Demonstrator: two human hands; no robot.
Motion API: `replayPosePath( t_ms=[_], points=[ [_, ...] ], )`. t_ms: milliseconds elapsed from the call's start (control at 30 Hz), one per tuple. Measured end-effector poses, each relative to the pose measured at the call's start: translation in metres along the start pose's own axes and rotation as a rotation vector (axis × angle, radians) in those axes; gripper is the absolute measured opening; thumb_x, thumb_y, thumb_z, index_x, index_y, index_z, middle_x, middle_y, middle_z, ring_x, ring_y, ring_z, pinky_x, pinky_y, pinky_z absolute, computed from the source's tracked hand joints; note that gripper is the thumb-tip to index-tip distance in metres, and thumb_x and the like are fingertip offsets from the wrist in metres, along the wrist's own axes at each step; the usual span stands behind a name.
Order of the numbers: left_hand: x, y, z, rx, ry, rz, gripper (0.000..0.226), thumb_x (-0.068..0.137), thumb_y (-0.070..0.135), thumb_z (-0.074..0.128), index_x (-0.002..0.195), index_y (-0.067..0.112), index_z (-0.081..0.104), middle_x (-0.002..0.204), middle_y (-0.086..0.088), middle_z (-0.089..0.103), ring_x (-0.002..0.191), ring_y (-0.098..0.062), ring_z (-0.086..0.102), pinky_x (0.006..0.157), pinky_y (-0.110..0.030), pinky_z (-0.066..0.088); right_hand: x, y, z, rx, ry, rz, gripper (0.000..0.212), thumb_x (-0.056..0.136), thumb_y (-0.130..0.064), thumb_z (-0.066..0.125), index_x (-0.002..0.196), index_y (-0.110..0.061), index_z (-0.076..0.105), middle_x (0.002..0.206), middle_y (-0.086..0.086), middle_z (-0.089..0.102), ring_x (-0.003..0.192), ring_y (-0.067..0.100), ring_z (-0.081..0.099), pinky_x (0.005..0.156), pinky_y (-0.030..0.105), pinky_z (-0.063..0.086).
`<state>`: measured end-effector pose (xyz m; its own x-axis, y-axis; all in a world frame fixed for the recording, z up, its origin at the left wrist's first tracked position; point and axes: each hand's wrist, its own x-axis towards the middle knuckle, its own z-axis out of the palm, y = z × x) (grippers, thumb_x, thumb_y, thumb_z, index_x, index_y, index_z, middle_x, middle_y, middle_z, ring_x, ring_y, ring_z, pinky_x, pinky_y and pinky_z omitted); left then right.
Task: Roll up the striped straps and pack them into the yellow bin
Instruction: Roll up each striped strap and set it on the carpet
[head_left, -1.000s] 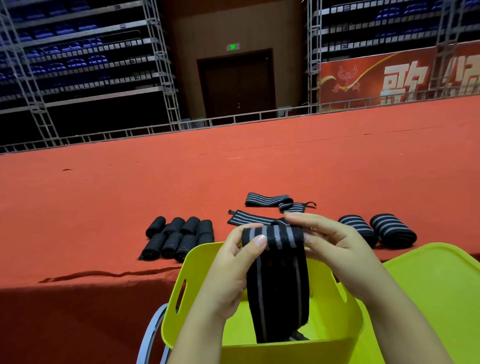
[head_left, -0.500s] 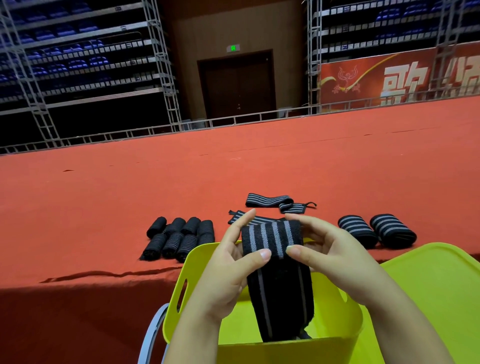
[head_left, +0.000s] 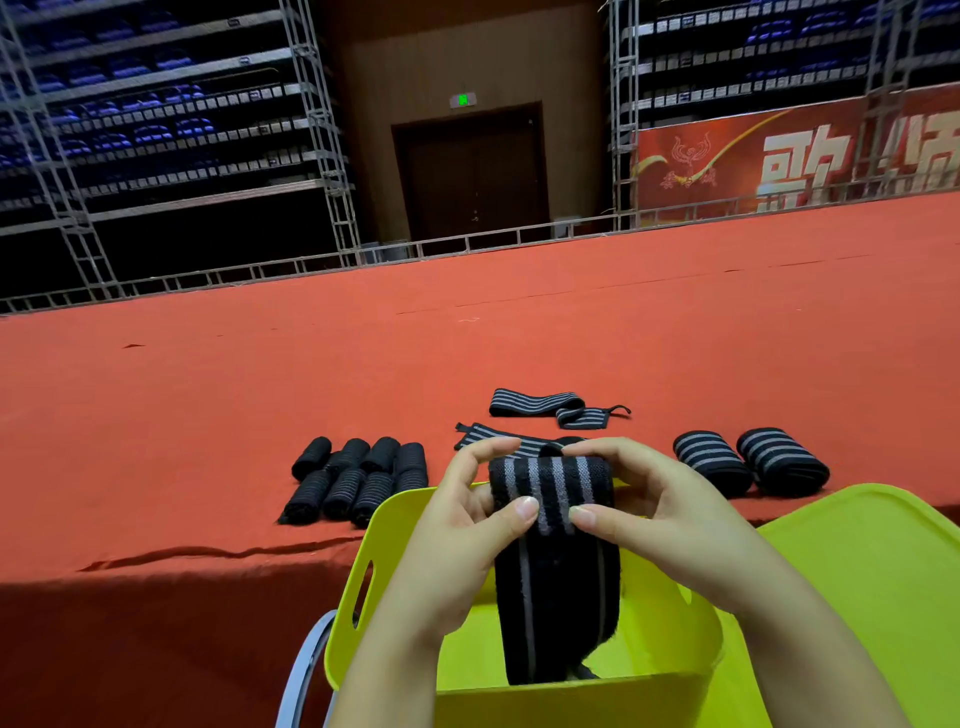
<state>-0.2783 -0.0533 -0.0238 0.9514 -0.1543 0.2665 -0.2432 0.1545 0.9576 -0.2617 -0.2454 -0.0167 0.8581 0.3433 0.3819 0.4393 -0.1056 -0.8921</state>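
Left hand (head_left: 462, 525): I see it pinching the striped strap's (head_left: 553, 545) rolled top, thumb in front.
Right hand (head_left: 644, 512): pinching the same roll from the other side.
Strap: held above the yellow bin (head_left: 571, 699), tail hanging into it.
Beyond bin: 2 striped rolls (head_left: 750, 460), dark rolls (head_left: 358, 480), 2 unrolled straps (head_left: 550, 408) on the red table (head_left: 208, 415).

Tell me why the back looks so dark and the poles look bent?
In the head view, light falls on the red carpet, the hands and the yellow bin, while the seating behind is dim; the wide-angle lens leans the scaffold poles at the frame's sides.
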Motion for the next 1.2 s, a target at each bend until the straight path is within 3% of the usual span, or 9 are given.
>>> replayPosePath(
  t_ms=[133, 267, 500, 600, 700, 800, 867, 1100, 1200],
  points=[
    [0.001, 0.001, 0.003, -0.022, 0.051, -0.026, 0.053, 0.075, 0.013, 0.068, 0.125, 0.019, 0.05, 0.105, -0.011, 0.073, 0.094, -0.023, 0.07, 0.077, -0.033, 0.056, 0.002, 0.0, 0.002, 0.035, 0.102, -0.064, 0.039, 0.076, -0.007, 0.076, 0.104, -0.033, 0.067, 0.109, -0.007, 0.07, 0.101, 0.013, 0.067, 0.095, 0.042, 0.051],
    [0.0, 0.001, -0.001, 0.064, 0.045, -0.121, 0.049, 0.079, 0.025, 0.077, 0.122, 0.016, 0.055, 0.106, -0.008, 0.073, 0.1, -0.023, 0.069, 0.088, -0.041, 0.049, 0.002, 0.0, 0.002, 0.049, 0.179, -0.119, 0.045, 0.072, -0.006, 0.077, 0.103, -0.037, 0.066, 0.106, -0.006, 0.071, 0.1, 0.012, 0.067, 0.093, 0.033, 0.052],
    [0.001, -0.005, -0.002, 0.089, -0.011, -0.227, 0.032, 0.077, 0.027, 0.074, 0.105, 0.012, 0.068, 0.102, -0.009, 0.073, 0.093, -0.019, 0.069, 0.078, -0.031, 0.055, 0.002, -0.002, 0.006, 0.096, 0.302, -0.198, 0.05, 0.073, 0.009, 0.073, 0.096, -0.036, 0.069, 0.103, -0.011, 0.071, 0.098, 0.009, 0.068, 0.083, 0.018, 0.051],
    [0.003, -0.006, -0.004, 0.028, 0.001, -0.208, 0.031, 0.079, 0.025, 0.075, 0.102, 0.006, 0.068, 0.099, -0.013, 0.072, 0.09, -0.02, 0.069, 0.074, -0.032, 0.056, 0.002, -0.003, 0.007, 0.07, 0.322, -0.248, 0.052, 0.072, 0.011, 0.073, 0.091, -0.038, 0.07, 0.101, -0.011, 0.072, 0.097, 0.008, 0.068, 0.083, 0.019, 0.052],
    [0.002, -0.004, -0.003, -0.011, -0.027, -0.182, 0.046, 0.075, 0.038, 0.075, 0.103, 0.004, 0.066, 0.1, -0.015, 0.071, 0.091, -0.023, 0.068, 0.076, -0.033, 0.056, 0.002, -0.001, 0.007, 0.05, 0.316, -0.326, 0.05, 0.07, 0.009, 0.075, 0.089, -0.037, 0.071, 0.103, -0.008, 0.071, 0.104, 0.011, 0.065, 0.089, 0.026, 0.052],
    [0.001, -0.003, -0.001, 0.007, -0.027, -0.169, 0.085, 0.053, 0.069, 0.08, 0.108, 0.006, 0.065, 0.098, -0.011, 0.072, 0.086, -0.021, 0.07, 0.067, -0.029, 0.057, 0.002, 0.003, 0.007, 0.023, 0.25, -0.368, 0.048, 0.066, 0.008, 0.068, 0.087, -0.035, 0.07, 0.104, -0.009, 0.068, 0.108, 0.014, 0.063, 0.092, 0.029, 0.051],
    [0.0, -0.001, 0.003, 0.003, -0.011, -0.168, 0.095, 0.046, 0.077, 0.077, 0.112, 0.01, 0.066, 0.099, -0.011, 0.073, 0.082, -0.019, 0.071, 0.06, -0.026, 0.055, 0.003, 0.004, 0.007, 0.046, 0.187, -0.347, 0.049, 0.064, 0.01, 0.063, 0.083, -0.036, 0.07, 0.103, -0.009, 0.067, 0.109, 0.016, 0.062, 0.092, 0.03, 0.051],
    [-0.001, -0.002, 0.008, -0.045, 0.053, -0.13, 0.068, 0.061, 0.048, 0.073, 0.116, 0.011, 0.059, 0.104, -0.01, 0.073, 0.084, -0.018, 0.07, 0.063, -0.029, 0.054, 0.003, 0.007, 0.008, 0.245, 0.146, -0.125, 0.056, 0.073, 0.025, 0.061, 0.071, -0.03, 0.07, 0.108, -0.007, 0.067, 0.113, 0.011, 0.061, 0.086, 0.025, 0.054],
    [0.001, -0.004, 0.007, -0.021, 0.088, -0.081, 0.058, 0.062, 0.039, 0.077, 0.113, 0.019, 0.06, 0.103, -0.013, 0.072, 0.091, -0.022, 0.07, 0.079, -0.042, 0.053, 0.0, 0.005, 0.005, 0.286, 0.09, -0.002, 0.047, 0.075, 0.019, 0.059, 0.08, -0.026, 0.071, 0.119, -0.01, 0.065, 0.116, 0.005, 0.059, 0.09, 0.026, 0.051]
  ],
)
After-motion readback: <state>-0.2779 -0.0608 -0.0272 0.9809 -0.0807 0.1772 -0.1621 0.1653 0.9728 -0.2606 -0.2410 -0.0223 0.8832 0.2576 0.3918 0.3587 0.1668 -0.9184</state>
